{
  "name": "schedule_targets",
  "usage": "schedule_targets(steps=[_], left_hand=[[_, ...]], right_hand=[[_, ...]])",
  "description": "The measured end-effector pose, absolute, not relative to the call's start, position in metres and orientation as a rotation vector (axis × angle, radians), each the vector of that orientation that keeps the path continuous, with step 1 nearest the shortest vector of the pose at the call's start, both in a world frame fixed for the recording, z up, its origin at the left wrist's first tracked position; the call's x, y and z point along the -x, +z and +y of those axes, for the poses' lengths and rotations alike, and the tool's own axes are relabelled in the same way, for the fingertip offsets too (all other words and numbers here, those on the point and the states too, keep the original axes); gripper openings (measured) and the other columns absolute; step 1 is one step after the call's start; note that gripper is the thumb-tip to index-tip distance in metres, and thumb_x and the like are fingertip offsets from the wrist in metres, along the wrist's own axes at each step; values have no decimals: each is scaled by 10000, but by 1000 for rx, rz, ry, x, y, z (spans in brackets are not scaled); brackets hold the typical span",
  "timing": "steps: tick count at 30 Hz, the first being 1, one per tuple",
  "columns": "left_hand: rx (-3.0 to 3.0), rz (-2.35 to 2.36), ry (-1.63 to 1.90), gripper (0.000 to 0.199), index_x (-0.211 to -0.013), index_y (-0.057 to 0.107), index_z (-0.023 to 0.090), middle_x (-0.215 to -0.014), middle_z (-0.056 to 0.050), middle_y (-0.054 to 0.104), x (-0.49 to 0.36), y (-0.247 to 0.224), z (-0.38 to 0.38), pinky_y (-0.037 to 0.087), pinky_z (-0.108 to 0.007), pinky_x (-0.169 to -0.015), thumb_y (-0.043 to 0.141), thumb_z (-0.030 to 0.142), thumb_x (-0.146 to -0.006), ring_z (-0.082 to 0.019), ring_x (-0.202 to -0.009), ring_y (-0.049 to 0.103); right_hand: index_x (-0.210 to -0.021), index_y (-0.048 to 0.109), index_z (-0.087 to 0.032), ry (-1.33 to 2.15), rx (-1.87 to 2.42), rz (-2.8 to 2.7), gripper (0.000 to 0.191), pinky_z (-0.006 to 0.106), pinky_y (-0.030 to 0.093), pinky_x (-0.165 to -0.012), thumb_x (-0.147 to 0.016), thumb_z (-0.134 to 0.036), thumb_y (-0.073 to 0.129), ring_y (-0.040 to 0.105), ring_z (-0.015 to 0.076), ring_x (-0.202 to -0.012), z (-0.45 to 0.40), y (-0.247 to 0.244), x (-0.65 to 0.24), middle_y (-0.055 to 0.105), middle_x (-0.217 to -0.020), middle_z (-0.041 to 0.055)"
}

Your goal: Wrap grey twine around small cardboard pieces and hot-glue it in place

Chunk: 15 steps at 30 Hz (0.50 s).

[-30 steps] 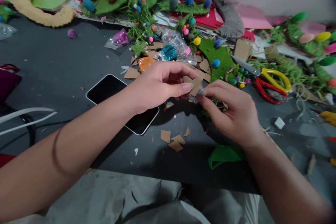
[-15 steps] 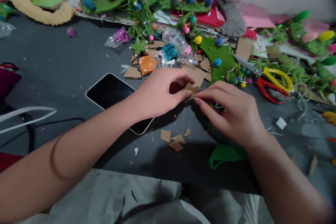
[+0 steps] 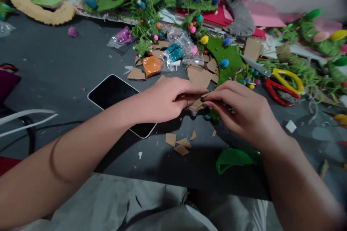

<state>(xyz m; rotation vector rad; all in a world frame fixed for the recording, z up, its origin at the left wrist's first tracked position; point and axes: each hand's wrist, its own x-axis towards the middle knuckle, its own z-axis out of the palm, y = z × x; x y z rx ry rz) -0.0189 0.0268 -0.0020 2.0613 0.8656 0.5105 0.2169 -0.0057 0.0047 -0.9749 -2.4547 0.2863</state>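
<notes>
Between both hands is a small piece of brown cardboard (image 3: 197,104). My left hand (image 3: 169,100) grips its left side, fingers on top and thumb below, with the forearm passing over a phone (image 3: 114,92) with a dark screen. At the right edge of the piece, my right hand (image 3: 240,112) pinches with thumb and index finger. Something green with small coloured balls shows partly under the right fingers. Torn cardboard scraps (image 3: 182,149) lie on the table below the hands. Behind them is a larger cardboard piece (image 3: 199,75).
Scissors with red and yellow handles (image 3: 284,86) lie at the right, near green yarn. A green plastic piece (image 3: 235,158) rests by the front edge of the dark table (image 3: 67,54). Orange clay (image 3: 152,66) and decorated green wreaths are at the back. White cables (image 3: 27,117) run at the left.
The cardboard piece between the hands has turned and shows more of its face. My left fingers are straighter, and my right hand has shifted slightly. A small scrap now shows below the right hand.
</notes>
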Motion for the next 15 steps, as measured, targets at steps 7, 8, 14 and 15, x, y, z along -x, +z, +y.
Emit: schedule_targets(steps=[7,8,14,15], left_hand=[[-1928,795,511,354,-1259,707,201,-973,-30,775,21,1,27,575,-287,-766,611,127,-926,-175,-860,720],[-1868,789,537,360,-1258,690,181,-929,-29,760,21,2,27,575,-278,-746,619,110,-913,-164,-824,709],[-1682,740,666,275,-1120,672,160,-830,-2,699,18,6,27,545,-223,-689,620,44,-876,-109,-721,658],[-1683,746,673,267,-1113,675,157,-829,-2,697,18,6,28,544,-223,-689,621,46,-876,-106,-718,656]], right_hand=[[-1015,656,-167,365,1008,-2390,57,319,487,-762,-985,-189,612,615,175,-843,-6,3,-216,657,-938,65],[-1008,656,-170,386,1009,-2368,53,316,487,-762,-986,-185,610,617,170,-838,-6,3,-215,658,-933,62],[-992,665,-177,486,1036,-2264,63,315,474,-739,-989,-187,603,604,160,-800,-6,1,-213,643,-881,47],[-987,665,-180,482,1039,-2254,60,315,470,-730,-988,-193,607,602,159,-793,-6,0,-213,644,-876,46]])
